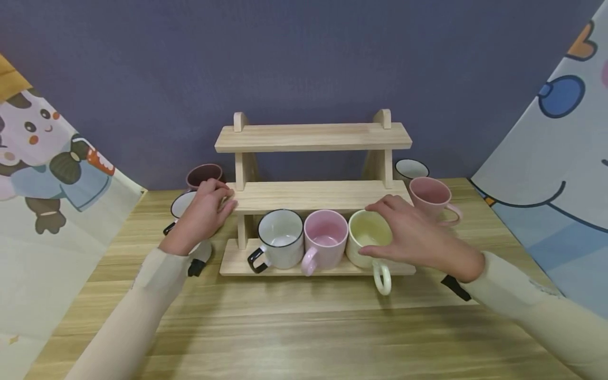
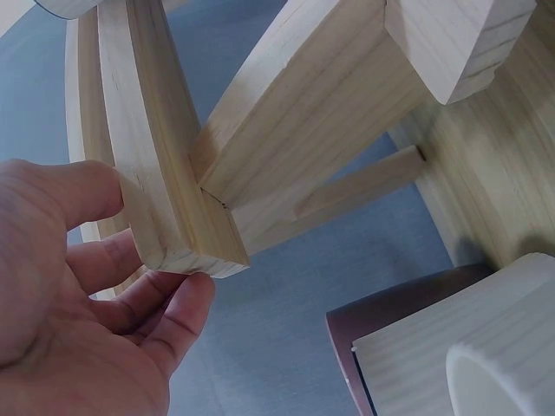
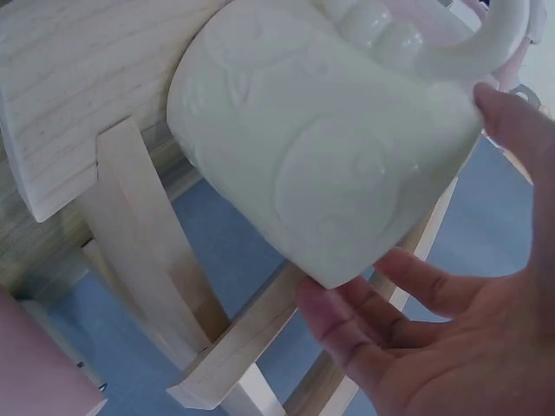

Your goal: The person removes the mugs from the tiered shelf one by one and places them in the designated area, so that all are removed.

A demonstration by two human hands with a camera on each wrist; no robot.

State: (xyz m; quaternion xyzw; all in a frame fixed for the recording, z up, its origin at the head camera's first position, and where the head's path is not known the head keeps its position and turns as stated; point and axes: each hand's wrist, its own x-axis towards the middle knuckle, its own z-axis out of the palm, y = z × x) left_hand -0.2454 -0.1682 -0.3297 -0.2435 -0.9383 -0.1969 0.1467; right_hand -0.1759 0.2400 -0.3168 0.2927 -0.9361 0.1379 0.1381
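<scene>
My left hand (image 1: pixel 201 215) is at the left end of the middle board of a wooden three-tier rack (image 1: pixel 311 196). Its thumb and curled fingers grip the board's end in the left wrist view. At the rack's lower right, my right hand (image 1: pixel 418 232) holds a pale yellow mug (image 3: pixel 295 147), thumb on one side of the rim and fingers on the other. That mug stands on the bottom board, handle toward me. Beside it are a pink mug (image 1: pixel 326 243) and a white mug (image 1: pixel 283 247) with black rim and handle.
Left of the rack are a dark reddish mug (image 1: pixel 204 174) and a black-rimmed white mug (image 1: pixel 182 203), partly behind my left hand. On the right stand a dusty pink mug (image 1: pixel 429 198) and another black-rimmed mug (image 1: pixel 411 169). Patterned cloths and a blue-grey wall (image 1: pixel 304 58) border the table.
</scene>
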